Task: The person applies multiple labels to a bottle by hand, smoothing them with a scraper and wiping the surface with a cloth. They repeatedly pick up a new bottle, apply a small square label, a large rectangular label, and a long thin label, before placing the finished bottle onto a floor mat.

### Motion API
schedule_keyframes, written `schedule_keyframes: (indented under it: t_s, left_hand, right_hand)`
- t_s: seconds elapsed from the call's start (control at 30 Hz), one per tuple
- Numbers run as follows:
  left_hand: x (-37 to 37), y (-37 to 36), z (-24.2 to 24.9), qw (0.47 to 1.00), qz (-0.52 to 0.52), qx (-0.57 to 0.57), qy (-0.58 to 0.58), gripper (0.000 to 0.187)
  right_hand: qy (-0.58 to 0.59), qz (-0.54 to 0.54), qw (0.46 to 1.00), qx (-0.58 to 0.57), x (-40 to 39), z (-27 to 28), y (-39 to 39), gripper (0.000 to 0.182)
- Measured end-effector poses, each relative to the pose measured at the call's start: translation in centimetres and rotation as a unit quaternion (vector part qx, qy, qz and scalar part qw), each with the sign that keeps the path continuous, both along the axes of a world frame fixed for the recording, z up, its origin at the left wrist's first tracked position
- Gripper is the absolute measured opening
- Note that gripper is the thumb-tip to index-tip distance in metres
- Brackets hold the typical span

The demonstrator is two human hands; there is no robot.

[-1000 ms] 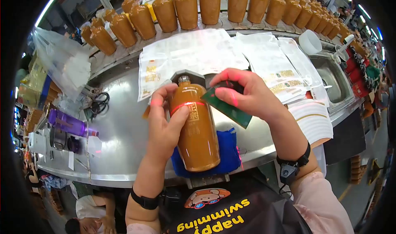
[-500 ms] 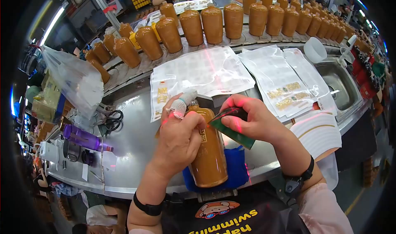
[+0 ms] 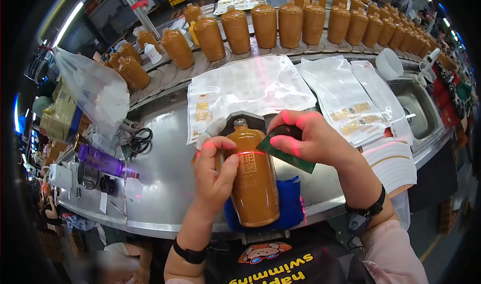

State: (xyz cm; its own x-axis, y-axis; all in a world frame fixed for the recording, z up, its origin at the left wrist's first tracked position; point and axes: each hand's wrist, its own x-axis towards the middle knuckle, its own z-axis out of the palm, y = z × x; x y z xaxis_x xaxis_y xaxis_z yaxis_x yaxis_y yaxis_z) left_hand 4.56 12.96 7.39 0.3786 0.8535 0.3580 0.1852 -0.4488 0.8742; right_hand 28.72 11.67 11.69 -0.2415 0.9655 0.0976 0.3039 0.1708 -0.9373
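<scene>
A glossy brown bottle [image 3: 253, 184] with gold lettering lies tilted on a blue cloth [image 3: 289, 201], its neck pointing away from me. A red laser line crosses its upper part. My left hand [image 3: 213, 171] is at the bottle's left shoulder, thumb and forefinger slightly apart; one finger wears a white wrap. Whether these fingertips press on the glaze is hard to tell. In my right hand [image 3: 313, 138] is a dark green flat scraper [image 3: 288, 154], pinched between thumb and fingers, its corner close to the bottle's right shoulder.
Transfer sheets [image 3: 250, 86] with gold prints lie beyond the bottle, more sheets [image 3: 345, 103] to the right. Several brown bottles [image 3: 264, 26] line a curved conveyor. Black scissors [image 3: 141, 139] and a purple bottle [image 3: 100, 160] are left; a sink [image 3: 416, 113] is right. Other people work behind.
My left hand has drawn back and left from the bottle's front, uncovering the gold lettering, and its pinch has loosened. The scraper stays in my right hand. Conveyor bottles have shifted.
</scene>
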Motion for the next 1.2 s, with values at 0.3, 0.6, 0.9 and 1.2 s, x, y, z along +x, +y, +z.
schedule_keyframes:
  t_s: [0.3, 0.6, 0.9, 1.2]
  left_hand:
    - [0.7, -1.5, -1.7, 0.899, -0.036, -0.276, -0.338, 0.059]
    - [1.7, -0.9, -0.6, 0.894, -0.071, -0.306, -0.320, 0.059]
    - [1.4, -0.2, -0.2, 0.909, -0.054, -0.283, -0.302, 0.056]
    - [1.0, 1.0, 3.6, 0.932, 0.028, 0.298, 0.206, 0.019]
  right_hand:
    - [0.021, -0.046, 0.999, -0.002, -0.4, 0.2, -2.0, 0.022]
    - [-0.032, -0.100, 0.989, 0.107, -0.7, -1.0, -3.3, 0.022]
    - [-0.267, 0.002, 0.903, 0.336, -2.8, -1.1, -3.8, 0.048]
    - [-0.075, -0.084, 0.981, 0.161, -1.2, -0.1, -3.3, 0.037]
